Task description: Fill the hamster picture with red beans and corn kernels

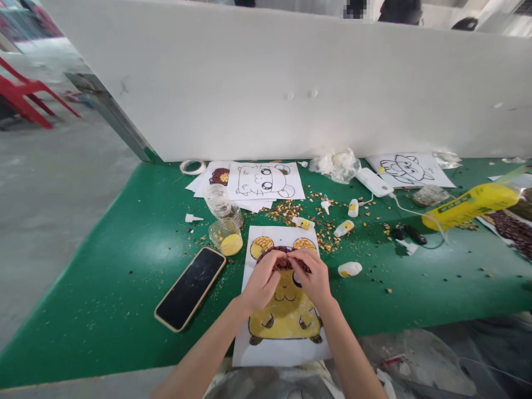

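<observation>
On a green table [103, 266], a phone [190, 289] and a clear jar [219, 231] lie left of a person's left hand [262, 279] and right hand [311, 277], which meet, fingertips pinched narrow, their hold impossible to tell, over the dark-red forehead of a yellow animal picture [286, 321], a white bottle [349, 270] at right.

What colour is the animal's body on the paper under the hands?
The animal's body is yellow, seen in the head view.

place: craft workshop by the look | green table [108, 277]: animal drawing [285, 321], loose grains [286, 210], small bottles [349, 270] on it | white partition [291, 61] behind table | grey floor [62, 177], red chair [31, 94] left of table
</observation>
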Available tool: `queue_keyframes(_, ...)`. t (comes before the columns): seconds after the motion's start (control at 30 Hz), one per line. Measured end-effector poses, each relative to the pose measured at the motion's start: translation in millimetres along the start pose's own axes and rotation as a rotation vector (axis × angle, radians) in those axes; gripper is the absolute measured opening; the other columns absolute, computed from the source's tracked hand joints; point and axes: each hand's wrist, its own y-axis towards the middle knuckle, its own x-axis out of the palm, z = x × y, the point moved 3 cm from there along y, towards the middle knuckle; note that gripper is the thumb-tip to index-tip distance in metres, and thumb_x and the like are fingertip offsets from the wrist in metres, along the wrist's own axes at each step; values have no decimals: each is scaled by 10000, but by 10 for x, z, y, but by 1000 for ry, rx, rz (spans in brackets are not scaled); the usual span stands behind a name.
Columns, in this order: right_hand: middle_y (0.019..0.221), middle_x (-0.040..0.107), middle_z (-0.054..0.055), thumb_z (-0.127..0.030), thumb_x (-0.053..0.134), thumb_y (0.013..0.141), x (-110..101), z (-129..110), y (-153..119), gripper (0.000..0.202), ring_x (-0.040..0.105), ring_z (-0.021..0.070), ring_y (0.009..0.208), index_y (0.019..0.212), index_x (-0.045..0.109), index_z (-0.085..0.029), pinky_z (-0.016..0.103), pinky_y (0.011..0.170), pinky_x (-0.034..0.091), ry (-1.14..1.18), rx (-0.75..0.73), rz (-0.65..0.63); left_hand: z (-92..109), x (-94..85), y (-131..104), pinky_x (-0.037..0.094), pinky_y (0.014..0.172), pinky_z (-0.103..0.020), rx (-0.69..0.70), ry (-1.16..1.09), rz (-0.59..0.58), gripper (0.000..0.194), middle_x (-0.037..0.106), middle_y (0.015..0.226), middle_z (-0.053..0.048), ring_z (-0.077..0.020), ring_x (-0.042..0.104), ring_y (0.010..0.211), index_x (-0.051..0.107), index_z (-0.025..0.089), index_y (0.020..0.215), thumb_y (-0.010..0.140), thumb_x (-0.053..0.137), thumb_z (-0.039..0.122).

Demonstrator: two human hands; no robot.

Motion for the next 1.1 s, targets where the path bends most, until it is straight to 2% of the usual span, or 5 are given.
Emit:
queue_keyframes(0.2,867,669,56,-143,513,868,11,12,-19,140,612,157,806,928,622,-209,277,705,518,-132,-50,6,-22,3,-4,413,912,-375,48,122,-2,401,537,1104,-93,-212,496,1031,458,169,1179,809,363,50)
queue_keyframes(0.57,763,651,29,-138,519,829,24,13,-17,108,602,165,736,801,592,-214,275,666,481,-314,-84,20,-64,29,-11,416,922,-408,97,237,-13,444,557,1113,-98,-228,499,1040,466,178,1168,759,400,17)
queue_keyframes(1.1,723,601,26,-137,491,827,14,4,-3,97,566,161,692,785,542,-208,266,615,463,-303,-43,37,15,13,2,435,896,-370,112,212,7,446,581,1079,-81,-212,525,1016,502,186,1131,743,393,-3)
